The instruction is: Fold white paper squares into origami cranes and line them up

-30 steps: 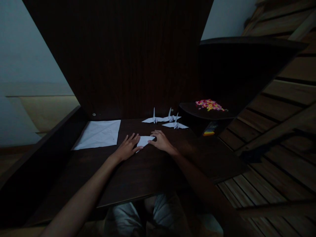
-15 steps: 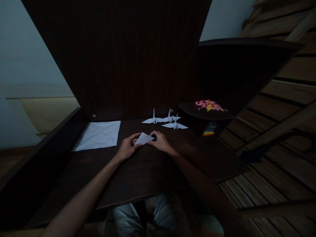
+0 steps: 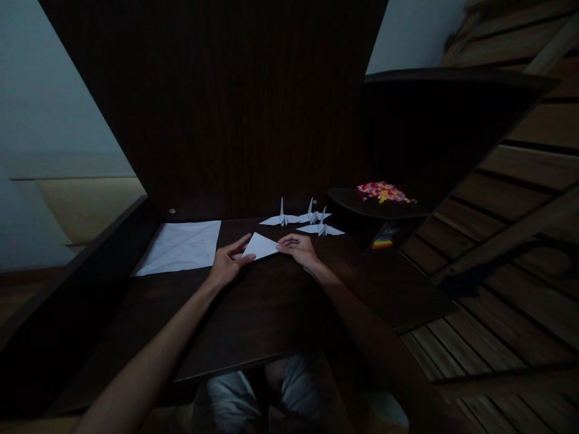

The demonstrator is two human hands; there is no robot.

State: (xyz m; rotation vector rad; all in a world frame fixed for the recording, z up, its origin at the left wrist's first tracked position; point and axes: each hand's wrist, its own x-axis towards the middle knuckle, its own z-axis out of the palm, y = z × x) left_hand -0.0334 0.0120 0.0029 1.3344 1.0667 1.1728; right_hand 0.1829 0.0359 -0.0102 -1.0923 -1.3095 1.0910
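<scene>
From here I see both hands meeting over the middle of the dark wooden desk (image 3: 253,325), a folded piece of white paper (image 3: 259,246) between them. The left hand (image 3: 227,259) is half open, thumb on the paper's near left edge and fingers behind it; the right hand (image 3: 302,249) is nearly closed, thumb and fingertips pinching the right corner. Whether the paper touches the desk, I can't tell. Just beyond the right hand stand three white origami cranes (image 3: 322,229), wings spread, close together. To the left lies a creased white paper sheet (image 3: 181,246), flat. At far right, a rounded corner shelf (image 3: 346,200) carries a heap of small pink, red and yellow pieces (image 3: 383,192).
</scene>
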